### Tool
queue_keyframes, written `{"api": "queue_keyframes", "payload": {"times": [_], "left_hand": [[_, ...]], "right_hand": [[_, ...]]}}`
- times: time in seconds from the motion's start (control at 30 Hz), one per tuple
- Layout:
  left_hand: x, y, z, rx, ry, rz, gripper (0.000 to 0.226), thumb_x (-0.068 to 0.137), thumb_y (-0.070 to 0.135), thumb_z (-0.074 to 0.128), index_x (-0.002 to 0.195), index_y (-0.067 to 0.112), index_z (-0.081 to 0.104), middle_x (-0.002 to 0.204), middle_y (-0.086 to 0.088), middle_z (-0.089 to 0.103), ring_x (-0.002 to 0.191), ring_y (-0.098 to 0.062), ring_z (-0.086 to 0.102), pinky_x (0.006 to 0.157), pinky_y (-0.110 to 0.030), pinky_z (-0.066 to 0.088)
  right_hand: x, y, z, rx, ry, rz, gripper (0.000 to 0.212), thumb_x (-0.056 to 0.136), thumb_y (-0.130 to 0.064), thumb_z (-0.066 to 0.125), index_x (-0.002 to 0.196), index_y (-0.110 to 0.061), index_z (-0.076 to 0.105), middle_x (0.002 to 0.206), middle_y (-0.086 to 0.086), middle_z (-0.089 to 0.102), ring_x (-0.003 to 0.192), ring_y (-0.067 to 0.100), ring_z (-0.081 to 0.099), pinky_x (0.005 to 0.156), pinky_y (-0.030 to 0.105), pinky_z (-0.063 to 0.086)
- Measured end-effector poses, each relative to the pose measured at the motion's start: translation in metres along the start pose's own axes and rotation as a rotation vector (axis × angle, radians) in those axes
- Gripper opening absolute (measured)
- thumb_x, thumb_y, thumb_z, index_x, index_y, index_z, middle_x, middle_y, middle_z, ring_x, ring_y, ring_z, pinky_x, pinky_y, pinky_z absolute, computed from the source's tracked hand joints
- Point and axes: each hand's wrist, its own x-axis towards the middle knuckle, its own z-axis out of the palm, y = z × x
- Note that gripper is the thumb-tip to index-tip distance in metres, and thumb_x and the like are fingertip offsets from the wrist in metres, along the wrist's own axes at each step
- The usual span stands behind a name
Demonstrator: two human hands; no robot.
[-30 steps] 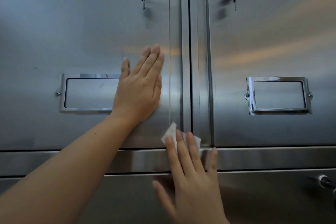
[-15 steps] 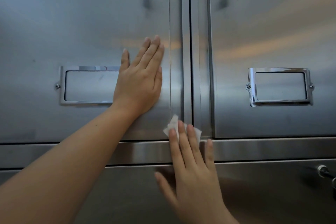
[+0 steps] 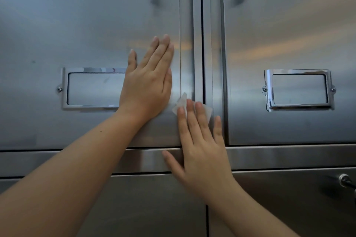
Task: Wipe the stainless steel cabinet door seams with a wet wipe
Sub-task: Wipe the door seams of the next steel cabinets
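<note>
Where the right hand presses brushed steel, a thin wipe creases.

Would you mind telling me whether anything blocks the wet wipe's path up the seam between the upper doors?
Nothing visible does: the right hand presses the wet wipe on the seam, whose upper stretch is bare; the left hand lies flat beside it.

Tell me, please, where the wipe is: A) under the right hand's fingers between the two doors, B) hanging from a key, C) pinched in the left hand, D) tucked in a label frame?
A: the right hand presses the wipe flat against the middle strip.
</note>
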Motion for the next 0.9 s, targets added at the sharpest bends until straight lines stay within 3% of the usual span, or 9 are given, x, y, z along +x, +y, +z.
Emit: {"api": "queue_keyframes", "payload": {"times": [0.07,0.23,0.37,0.43,0.63,0.8,0.9], "left_hand": [[0.0,-0.001,0.0,0.007,-0.002,-0.001,0.049,0.095,0.019,0.032,0.143,0.012,0.034,0.151,-0.002,0.027,0.141,-0.016,0.021,0.111,-0.048,0.011],[0.001,0.001,-0.003,0.001,-0.012,-0.007,0.053,0.094,0.027,0.023,0.143,0.012,0.035,0.151,-0.001,0.027,0.14,-0.015,0.021,0.111,-0.047,0.01],[0.0,0.001,-0.003,-0.027,-0.012,-0.013,0.049,0.094,0.021,0.03,0.142,0.013,0.035,0.151,0.0,0.027,0.14,-0.013,0.02,0.111,-0.047,0.009],[0.0,0.002,-0.004,-0.03,-0.012,-0.015,0.049,0.094,0.02,0.031,0.143,0.013,0.035,0.151,0.001,0.026,0.141,-0.013,0.019,0.112,-0.045,0.008],[-0.001,0.002,-0.005,-0.027,-0.017,-0.019,0.056,0.092,0.031,0.019,0.142,0.012,0.034,0.151,0.002,0.025,0.14,-0.009,0.017,0.113,-0.042,0.007],[0.0,0.003,-0.005,-0.02,-0.004,-0.015,0.056,0.091,0.03,0.019,0.142,0.011,0.036,0.15,0.001,0.027,0.139,-0.01,0.017,0.112,-0.043,0.008],[0.0,0.003,-0.004,0.003,0.006,-0.007,0.057,0.091,0.029,0.02,0.141,0.009,0.037,0.15,-0.002,0.027,0.139,-0.013,0.017,0.112,-0.045,0.009]], "right_hand": [[0.015,0.003,-0.002,-0.016,-0.025,0.003,0.076,0.087,-0.056,0.026,0.144,-0.004,0.026,0.151,0.015,0.022,0.14,0.031,0.018,0.114,0.052,0.008],[0.061,0.011,-0.011,0.004,-0.019,-0.007,0.074,0.089,-0.059,0.012,0.145,-0.017,-0.008,0.155,0.008,-0.007,0.142,0.024,-0.014,0.109,0.043,-0.021],[0.038,0.01,-0.007,0.004,0.0,-0.03,0.072,0.088,-0.055,0.025,0.147,-0.015,0.019,0.153,0.012,0.018,0.142,0.03,0.011,0.113,0.052,0.004],[0.035,0.013,-0.005,-0.003,0.014,-0.069,0.071,0.088,-0.054,0.029,0.146,-0.014,0.025,0.151,0.013,0.024,0.14,0.03,0.017,0.113,0.053,0.009],[0.095,0.031,-0.019,-0.052,0.014,-0.1,0.072,0.087,-0.054,0.01,0.148,-0.017,0.004,0.156,0.007,0.007,0.144,0.023,-0.002,0.109,0.044,-0.02],[0.086,0.034,-0.018,-0.001,0.003,-0.145,0.07,0.089,-0.054,0.018,0.148,-0.017,0.012,0.154,0.008,0.014,0.143,0.024,0.003,0.113,0.046,-0.009],[0.094,0.043,-0.021,-0.021,-0.005,-0.196,0.069,0.088,-0.056,0.013,0.146,-0.021,0.001,0.156,0.004,0.009,0.143,0.019,-0.004,0.113,0.044,-0.012]]}}
